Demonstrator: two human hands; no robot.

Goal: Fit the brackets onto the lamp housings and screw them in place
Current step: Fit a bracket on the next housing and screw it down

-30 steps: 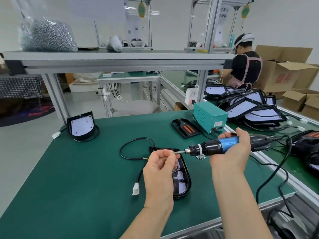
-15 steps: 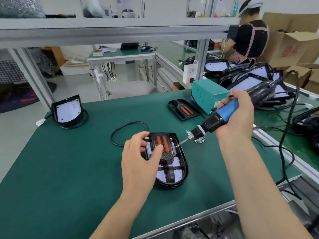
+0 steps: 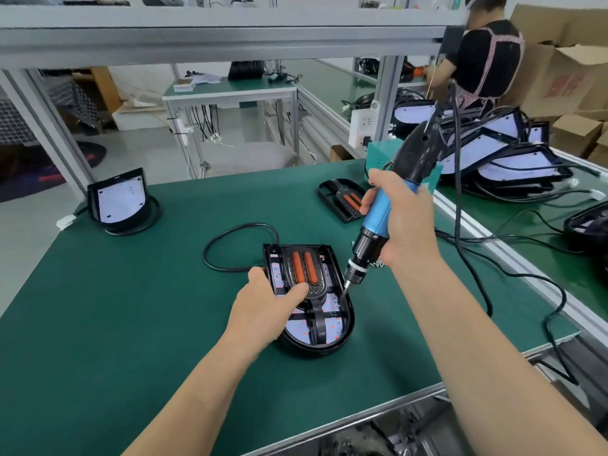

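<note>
Bracket (image 3: 305, 271) under left fingers (image 3: 296, 288) (right hand (image 3: 408, 232) grips screwdriver (image 3: 378, 210)).

My widest way in is over the left and near part of the table (image 3: 115, 307), where bare green mat runs from the front edge up to a standing lamp housing (image 3: 118, 202) at the far left corner. In the middle, the left hand (image 3: 263, 311) and the flat lamp housing (image 3: 312, 348) it holds block the path, with a black cable loop (image 3: 240, 226) lying just behind. To the right, the right hand (image 3: 404, 222) and the tilted screwdriver (image 3: 378, 218) stand over the housing's edge, and the cord (image 3: 456, 179) trails across the right side. A spare bracket (image 3: 342, 199) and a green box (image 3: 378, 153) close the far right. A shelf beam (image 3: 197, 44) caps the room above.
</note>
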